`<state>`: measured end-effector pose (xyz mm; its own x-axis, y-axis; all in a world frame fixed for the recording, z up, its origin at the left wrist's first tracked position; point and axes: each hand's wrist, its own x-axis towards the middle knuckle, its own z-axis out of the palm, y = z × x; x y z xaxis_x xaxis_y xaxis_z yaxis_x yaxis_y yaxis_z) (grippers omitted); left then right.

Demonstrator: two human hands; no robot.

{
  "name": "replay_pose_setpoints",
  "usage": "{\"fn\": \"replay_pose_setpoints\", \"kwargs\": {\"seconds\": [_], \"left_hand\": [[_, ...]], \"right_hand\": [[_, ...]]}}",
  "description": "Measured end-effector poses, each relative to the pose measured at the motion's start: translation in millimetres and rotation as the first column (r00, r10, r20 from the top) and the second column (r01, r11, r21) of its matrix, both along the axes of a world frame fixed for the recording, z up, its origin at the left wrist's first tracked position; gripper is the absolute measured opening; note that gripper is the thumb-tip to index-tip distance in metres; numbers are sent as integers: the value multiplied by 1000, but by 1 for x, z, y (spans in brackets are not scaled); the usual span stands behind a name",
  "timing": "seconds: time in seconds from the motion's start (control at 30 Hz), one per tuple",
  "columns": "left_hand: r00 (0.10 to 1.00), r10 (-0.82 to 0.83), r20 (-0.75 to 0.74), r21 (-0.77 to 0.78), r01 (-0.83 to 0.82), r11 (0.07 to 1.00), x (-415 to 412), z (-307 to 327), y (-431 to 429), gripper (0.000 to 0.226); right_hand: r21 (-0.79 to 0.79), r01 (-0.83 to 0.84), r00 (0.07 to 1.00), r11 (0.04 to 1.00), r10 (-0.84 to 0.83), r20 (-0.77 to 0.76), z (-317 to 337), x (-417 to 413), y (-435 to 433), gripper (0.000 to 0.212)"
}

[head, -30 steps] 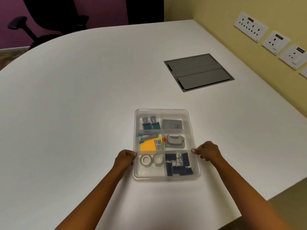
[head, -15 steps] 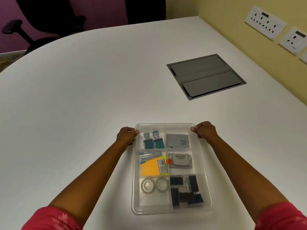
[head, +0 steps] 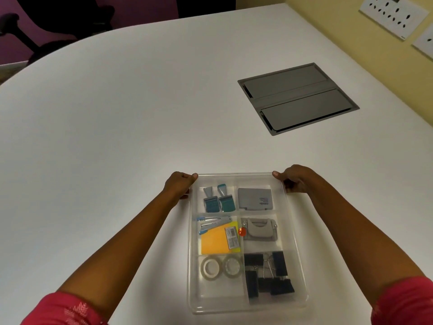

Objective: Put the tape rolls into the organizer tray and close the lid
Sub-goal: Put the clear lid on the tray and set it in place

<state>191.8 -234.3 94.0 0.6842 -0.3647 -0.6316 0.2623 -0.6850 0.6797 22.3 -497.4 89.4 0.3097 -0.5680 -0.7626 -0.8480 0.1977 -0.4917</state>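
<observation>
The left hand point(head: 179, 186) and right hand point(head: 295, 178) each pinch a far corner of the lidded organizer tray point(head: 295, 231); two tape rolls point(head: 221, 267) lie inside.

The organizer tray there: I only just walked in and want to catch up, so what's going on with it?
A person in pink sleeves has the left hand and right hand on the far corners of the clear organizer tray, which sits on the white table. The two tape rolls already lie side by side in the near-left compartment, next to the black binder clips. A transparent lid seems to be on top, with the hands apparently pressing it down.
</observation>
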Motion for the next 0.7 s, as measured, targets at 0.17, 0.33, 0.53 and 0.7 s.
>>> {"fn": "replay_pose_setpoints", "kwargs": {"seconds": [0.17,0.33,0.53,0.7], "left_hand": [[994,-109,-32,163,113,980,14,4,-15,38],[991,-131,-20,291,131,948,18,7,-25,40],[995,-60,-86,198,76,977,15,6,-15,33],[998,-10,-63,23,11,1000,-17,1,15,37]], "right_hand": [[-4,-10,999,1000,10,-39,-6,3,-2,36],[76,22,999,997,-19,-44,-3,7,-7,30],[196,71,997,978,-70,-11,5,2,-10,25],[78,124,981,989,-134,139,7,-26,9,34]]}}
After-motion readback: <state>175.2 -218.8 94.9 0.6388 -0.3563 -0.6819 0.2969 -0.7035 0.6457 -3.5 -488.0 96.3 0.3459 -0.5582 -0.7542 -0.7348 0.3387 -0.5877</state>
